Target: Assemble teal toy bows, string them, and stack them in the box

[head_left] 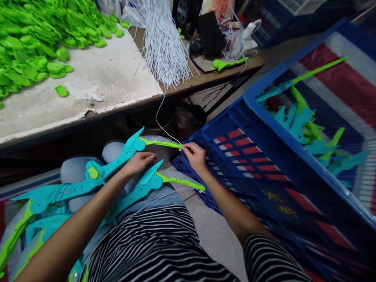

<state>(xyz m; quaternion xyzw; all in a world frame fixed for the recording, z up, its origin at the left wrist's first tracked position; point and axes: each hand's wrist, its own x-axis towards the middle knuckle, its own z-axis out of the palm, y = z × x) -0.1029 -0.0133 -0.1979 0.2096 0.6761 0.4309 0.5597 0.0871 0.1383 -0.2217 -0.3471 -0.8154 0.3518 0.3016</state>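
Two toy bows lie across my lap, the upper turquoise bow [116,164] and the lower turquoise bow [142,190], each with a bright green limb at its end. My right hand [194,156] pinches a white string [161,120] at the tip of the upper bow's green limb [160,143]. From there the string runs up to the table edge. Between the two bows is my left hand [139,162], its fingers loosely stretched toward the right, with nothing visible in them. At the lower bow's green limb [183,182], a string is attached at the tip.
A bundle of white strings [166,43] hangs over the edge of the table [111,78]. Green plastic parts [44,35] are heaped at the left. To my right, a blue crate [249,113] holds more turquoise and green pieces. More bows [32,219] lie at lower left.
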